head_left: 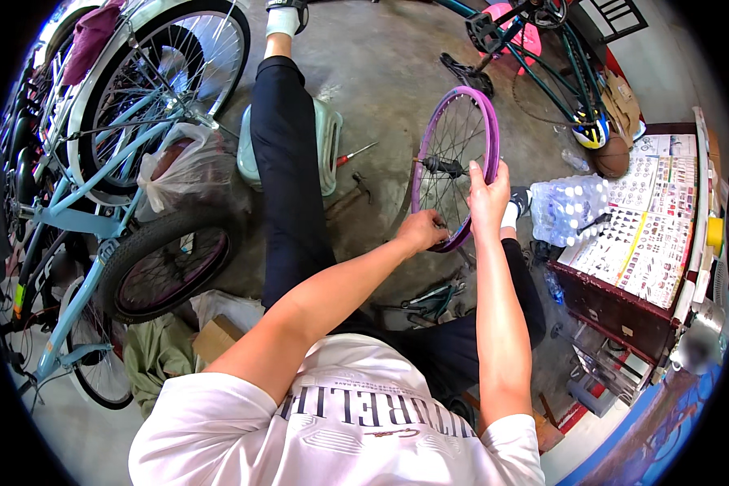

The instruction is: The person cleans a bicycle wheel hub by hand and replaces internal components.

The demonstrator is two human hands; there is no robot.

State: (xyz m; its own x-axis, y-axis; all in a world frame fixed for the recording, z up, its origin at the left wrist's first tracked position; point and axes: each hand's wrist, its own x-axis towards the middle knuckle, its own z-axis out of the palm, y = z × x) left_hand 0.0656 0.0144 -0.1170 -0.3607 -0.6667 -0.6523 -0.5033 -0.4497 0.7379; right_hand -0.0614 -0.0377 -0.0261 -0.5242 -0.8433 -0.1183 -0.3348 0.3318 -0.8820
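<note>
A small bicycle wheel point(490, 130) with a bare purple rim, dark spokes and a black hub point(444, 167) stands tilted before me, with no tyre on it. My right hand point(488, 196) is closed on the right side of the rim, its thumb on the near face. Lower on the wheel, my left hand point(421, 232) has its fingers curled in at the spokes beside the bottom of the rim. The fingertips are partly hidden, so the exact spot they pinch is unclear.
Left of my leg are a wheel with a black tyre point(121, 279) and a light-blue bicycle point(73, 219). A green stool point(329, 146), screwdriver point(356, 154) and hammer point(350, 194) sit ahead. Bottled water point(569, 209) and a dark red cabinet point(616, 314) stand right.
</note>
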